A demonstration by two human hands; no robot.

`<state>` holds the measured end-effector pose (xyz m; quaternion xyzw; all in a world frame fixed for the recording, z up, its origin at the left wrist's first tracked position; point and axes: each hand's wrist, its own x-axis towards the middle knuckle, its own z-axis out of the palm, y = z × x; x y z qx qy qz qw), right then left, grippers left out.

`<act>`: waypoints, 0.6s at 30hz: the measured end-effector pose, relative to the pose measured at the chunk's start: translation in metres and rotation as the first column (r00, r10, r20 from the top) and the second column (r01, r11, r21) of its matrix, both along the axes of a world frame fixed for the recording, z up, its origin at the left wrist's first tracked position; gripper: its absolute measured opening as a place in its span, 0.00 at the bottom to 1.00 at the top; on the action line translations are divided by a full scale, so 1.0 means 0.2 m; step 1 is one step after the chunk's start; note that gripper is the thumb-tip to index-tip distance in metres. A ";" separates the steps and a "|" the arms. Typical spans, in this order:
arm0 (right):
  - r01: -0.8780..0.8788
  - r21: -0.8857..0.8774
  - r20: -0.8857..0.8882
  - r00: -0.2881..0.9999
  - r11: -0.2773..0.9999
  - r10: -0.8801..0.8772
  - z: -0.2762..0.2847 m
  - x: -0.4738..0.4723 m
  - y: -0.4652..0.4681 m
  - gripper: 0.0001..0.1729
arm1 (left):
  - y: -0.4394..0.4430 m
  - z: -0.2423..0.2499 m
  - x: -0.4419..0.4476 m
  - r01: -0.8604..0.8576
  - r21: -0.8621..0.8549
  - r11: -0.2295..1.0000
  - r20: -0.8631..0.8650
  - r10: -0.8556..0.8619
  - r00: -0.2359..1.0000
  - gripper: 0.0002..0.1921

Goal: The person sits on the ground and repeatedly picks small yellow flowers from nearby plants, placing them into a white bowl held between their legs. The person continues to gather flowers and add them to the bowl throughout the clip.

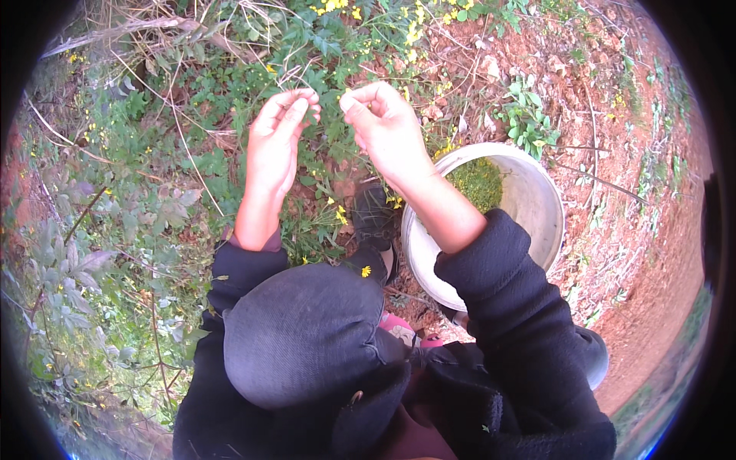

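Both hands are raised over green plants with small yellow flowers. My left hand is at centre left, its thumb laid against the bent fingers; whether something thin is pinched there is too small to tell. Facing it, a short gap to the right, my right hand has thumb and forefinger together, and any small thing between them cannot be made out. A round whitish bucket stands beneath my right forearm. Inside lies a heap of small yellow-green flower heads or buds, partly hidden by that forearm.
A dark shoe rests on the soil left of the bucket, and a bent knee in dark trousers is below the hands. Dry stems and a branch lie at upper left. Reddish soil with a leafy plant spreads rightward.
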<state>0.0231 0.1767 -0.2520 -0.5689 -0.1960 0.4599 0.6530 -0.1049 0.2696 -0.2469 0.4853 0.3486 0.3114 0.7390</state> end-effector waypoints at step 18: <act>-0.112 0.106 -0.376 0.915 0.988 0.145 0.22 0.39 -0.47 0.07 | -0.01 0.27 -0.01 0.566 0.686 0.458 -0.705 0.225 0.672 0.22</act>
